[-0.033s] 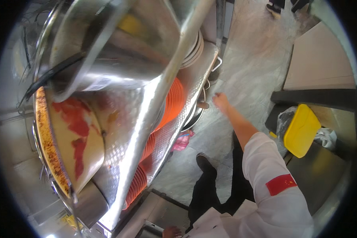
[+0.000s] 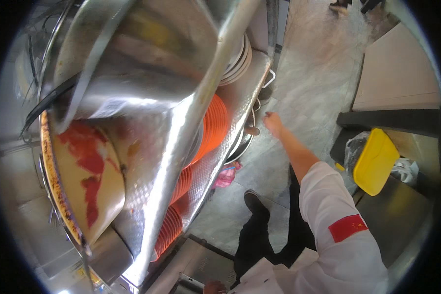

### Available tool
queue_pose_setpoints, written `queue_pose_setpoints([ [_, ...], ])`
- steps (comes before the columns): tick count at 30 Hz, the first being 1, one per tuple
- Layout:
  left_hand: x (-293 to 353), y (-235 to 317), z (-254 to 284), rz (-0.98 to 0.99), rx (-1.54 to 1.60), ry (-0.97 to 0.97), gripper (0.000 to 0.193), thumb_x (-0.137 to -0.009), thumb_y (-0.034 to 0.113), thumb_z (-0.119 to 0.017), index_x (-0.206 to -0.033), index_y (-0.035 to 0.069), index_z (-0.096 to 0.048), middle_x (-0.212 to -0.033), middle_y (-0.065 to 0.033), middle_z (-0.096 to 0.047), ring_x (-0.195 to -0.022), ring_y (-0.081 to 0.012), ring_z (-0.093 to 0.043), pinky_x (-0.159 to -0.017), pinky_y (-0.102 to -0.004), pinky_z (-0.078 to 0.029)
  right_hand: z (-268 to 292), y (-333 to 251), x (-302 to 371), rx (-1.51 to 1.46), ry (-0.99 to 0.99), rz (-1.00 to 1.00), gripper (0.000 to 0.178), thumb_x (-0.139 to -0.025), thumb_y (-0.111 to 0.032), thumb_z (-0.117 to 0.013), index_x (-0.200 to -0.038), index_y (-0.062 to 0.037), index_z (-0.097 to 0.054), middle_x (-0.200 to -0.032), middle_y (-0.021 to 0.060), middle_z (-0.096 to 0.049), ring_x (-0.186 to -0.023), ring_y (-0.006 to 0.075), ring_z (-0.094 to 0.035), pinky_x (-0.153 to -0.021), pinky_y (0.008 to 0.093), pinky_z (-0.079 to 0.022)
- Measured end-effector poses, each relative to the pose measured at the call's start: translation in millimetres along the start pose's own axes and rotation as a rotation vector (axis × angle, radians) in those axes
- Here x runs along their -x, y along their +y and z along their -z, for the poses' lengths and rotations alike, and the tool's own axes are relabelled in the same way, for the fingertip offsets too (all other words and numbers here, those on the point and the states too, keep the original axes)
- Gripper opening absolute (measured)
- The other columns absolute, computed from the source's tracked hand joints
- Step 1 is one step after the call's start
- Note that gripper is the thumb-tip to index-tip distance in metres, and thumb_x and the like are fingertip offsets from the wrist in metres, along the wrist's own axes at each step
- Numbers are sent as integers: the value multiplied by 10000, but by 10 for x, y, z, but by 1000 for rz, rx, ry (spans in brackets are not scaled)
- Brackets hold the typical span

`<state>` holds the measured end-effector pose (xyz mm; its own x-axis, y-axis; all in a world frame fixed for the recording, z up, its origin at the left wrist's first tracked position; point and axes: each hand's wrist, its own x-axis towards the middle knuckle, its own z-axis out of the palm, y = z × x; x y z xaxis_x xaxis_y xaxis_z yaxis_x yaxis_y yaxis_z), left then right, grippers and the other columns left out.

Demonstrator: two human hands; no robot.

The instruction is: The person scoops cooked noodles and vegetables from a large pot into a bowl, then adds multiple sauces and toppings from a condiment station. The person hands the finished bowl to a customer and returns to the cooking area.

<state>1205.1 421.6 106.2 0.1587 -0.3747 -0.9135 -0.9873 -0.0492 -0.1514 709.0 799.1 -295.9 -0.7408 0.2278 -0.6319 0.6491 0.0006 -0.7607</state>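
Note:
Stretched forward over the floor, my right hand [image 2: 273, 123] has its fingers curled closed. What they hold, if anything, is hidden. To its left, with a gap between, is a brown wooden handle [image 2: 252, 131] beside a dark pan [image 2: 241, 148] below the rack's edge. My left hand [image 2: 214, 287] shows only in part at the lower edge, next to a stainless steel appliance [image 2: 201, 262]; its fingers are not clear. Several orange stacked dishes [image 2: 213, 130] stand on the textured metal shelf [image 2: 247, 90], with pale plates [image 2: 238, 63] farther along.
A shiny metal post [image 2: 174, 142] rises close on the left, beside a large steel vessel [image 2: 127, 83] and a pale, red-stained sheet [image 2: 103, 191]. A pink bag [image 2: 225, 175] lies under the rack. On the right are a yellow lid-like piece [image 2: 376, 161] and a dark beam [image 2: 387, 125].
The view has shifted slightly, so the vessel and post on the left sit a little differently. My right hand stays almost where it was, fingers still curled.

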Motion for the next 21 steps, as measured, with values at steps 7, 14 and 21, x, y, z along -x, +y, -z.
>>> queue_pose_setpoints([
  [7,-337,30,-242,36,104,-55,326,-848,258,-485,-1045,13,-569,-877,-146,-616,-785,-248,-616,-688,-348,-497,-260,-25,-609,-591,-105,-112,185,-804,-50,-528,-963,23,-588,-826,127,-604,-741,226,-566,-686,356,-458],
  [14,-439,518,-500,9,142,-40,384,-899,169,-491,-1190,-82,-478,-886,-177,-640,-762,-257,-652,-702,-342,-544,-110,182,-362,-723,-109,-312,147,-908,-226,-498,-887,-80,-489,-726,5,-467,-612,126,-466,-599,311,-446],
  [21,-1451,1794,-1013,-278,-127,-1,285,-794,117,-568,-1047,-12,-538,-676,-85,-587,-540,-160,-539,-485,-287,-436,87,461,173,-581,-176,-427,195,-935,-264,-460,-861,-85,-481,-712,2,-449,-634,125,-472,-594,328,-455],
])
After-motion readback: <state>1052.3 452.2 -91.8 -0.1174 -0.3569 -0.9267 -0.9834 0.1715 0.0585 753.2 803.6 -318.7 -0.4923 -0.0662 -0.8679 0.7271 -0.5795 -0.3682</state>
